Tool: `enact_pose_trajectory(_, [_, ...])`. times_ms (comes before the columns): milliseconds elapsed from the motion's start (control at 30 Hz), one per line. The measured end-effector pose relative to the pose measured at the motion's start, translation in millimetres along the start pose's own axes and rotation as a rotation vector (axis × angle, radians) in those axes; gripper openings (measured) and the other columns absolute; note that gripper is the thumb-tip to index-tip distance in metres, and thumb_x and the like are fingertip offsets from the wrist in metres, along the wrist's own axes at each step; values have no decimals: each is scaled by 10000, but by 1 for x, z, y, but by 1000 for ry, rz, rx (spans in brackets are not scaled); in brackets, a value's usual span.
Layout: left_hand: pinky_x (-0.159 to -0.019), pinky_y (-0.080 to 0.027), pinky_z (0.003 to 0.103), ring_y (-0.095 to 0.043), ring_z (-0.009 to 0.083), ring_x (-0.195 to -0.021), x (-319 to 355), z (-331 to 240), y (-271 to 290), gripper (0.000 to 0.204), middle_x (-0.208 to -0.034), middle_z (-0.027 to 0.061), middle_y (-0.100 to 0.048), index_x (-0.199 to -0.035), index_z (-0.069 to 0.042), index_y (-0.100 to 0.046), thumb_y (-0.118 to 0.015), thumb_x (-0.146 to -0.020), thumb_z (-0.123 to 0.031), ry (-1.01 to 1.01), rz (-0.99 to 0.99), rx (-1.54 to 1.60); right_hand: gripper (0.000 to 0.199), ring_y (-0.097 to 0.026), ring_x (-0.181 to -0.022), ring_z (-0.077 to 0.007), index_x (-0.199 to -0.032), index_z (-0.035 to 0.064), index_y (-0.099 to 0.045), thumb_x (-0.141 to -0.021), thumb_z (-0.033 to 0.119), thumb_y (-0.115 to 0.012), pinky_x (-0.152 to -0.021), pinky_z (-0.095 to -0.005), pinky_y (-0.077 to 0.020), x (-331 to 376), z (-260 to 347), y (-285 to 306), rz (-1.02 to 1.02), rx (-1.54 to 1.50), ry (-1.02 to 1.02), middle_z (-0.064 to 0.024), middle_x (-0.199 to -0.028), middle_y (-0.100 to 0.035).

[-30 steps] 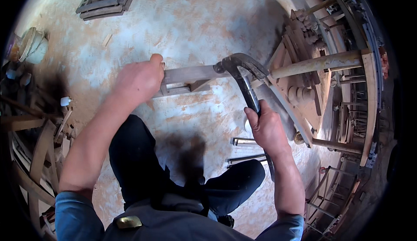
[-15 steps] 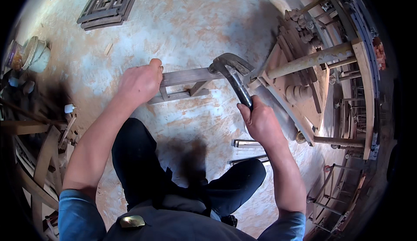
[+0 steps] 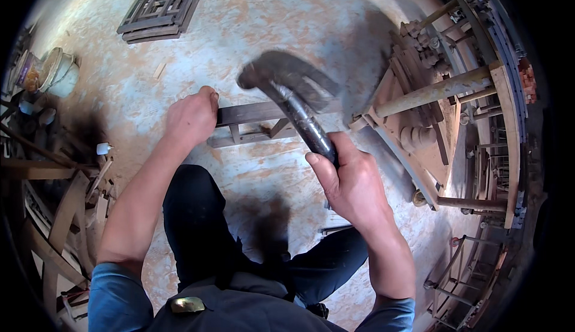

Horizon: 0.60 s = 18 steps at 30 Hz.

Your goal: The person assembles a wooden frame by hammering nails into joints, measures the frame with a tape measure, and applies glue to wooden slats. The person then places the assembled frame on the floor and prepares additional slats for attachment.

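Grips the frame (image 3: 251, 113) by its left end with the left hand (image 3: 190, 119), fingers curled round the rail, low over the floor (image 3: 197, 56); cannot tell whether touching it. Wraps the right hand (image 3: 356, 179) firmly round the handle of the hammer (image 3: 306, 126). To strike well, brace the left end against rocking or twisting, keep the left fingers clear of the head's path, and land the face square on the rail. Better to favour short, even blows over one hard one, to spare the wood dents or splits. Mind the rack (image 3: 431, 94) near the right end. Compared with half a second ago, carries the hammer head farther left and apparently higher, blurred, no longer meeting the rail's right part. Keeps hold of the same left end.
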<state>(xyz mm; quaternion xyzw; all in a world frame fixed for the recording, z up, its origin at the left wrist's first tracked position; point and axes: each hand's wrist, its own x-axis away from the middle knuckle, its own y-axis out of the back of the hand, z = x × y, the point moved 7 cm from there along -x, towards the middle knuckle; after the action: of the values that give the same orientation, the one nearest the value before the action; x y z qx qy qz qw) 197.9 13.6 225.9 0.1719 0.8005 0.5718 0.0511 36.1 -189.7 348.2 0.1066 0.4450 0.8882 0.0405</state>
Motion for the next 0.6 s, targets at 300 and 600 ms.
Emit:
enact_pose_trajectory(300, [-770, -503, 505, -651, 417, -853, -1, -4, 0, 321, -876, 227, -685, -1163, -45, -562, -406, -992, -268, 24, -31, 32, 369, -633, -657, -443, -966, -34, -520, -946, 327, -595, -597, -504, -509, -23, -7, -33, 123, 165, 90, -241, -667, -622])
enact_pose_trajectory(600, [-748, -513, 501, -669, 392, -841, -1, -5, -4, 371, -862, 214, -696, -1274, -64, -524, -420, -997, -287, -11, -45, 19, 371, -636, -664, -433, -981, -21, -529, -942, 342, -595, -583, -494, -502, -24, -19, -44, 138, 222, 64, -226, -662, -621])
